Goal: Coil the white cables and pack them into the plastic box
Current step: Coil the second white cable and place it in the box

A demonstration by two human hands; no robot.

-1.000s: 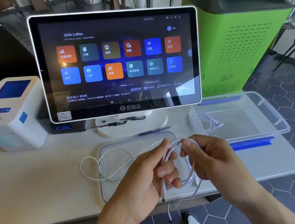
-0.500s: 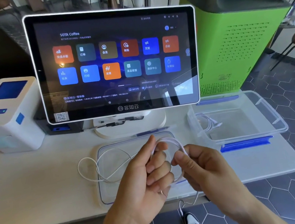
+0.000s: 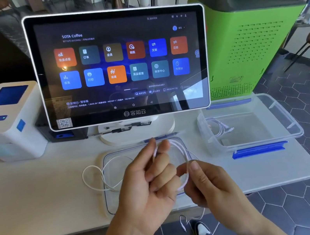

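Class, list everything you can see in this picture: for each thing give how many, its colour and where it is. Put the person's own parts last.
touchscreen terminal: 1, white frame, centre back of table
label printer: 1, white and blue, back left
green cabinet: 1, green, dark top, behind table on right
plastic box: 1, clear, blue clips, right
coiled cable in box: 1, white, box's left end
box lid: 1, clear, flat before the terminal
loose cable: 1, white, over lid's left edge
held cable: 1, white, looped between hands
pen: 1, blue, behind lid
left hand: pinches loop
right hand: pinches loop

"SOTA Coffee" on touchscreen (image 3: 120,61)
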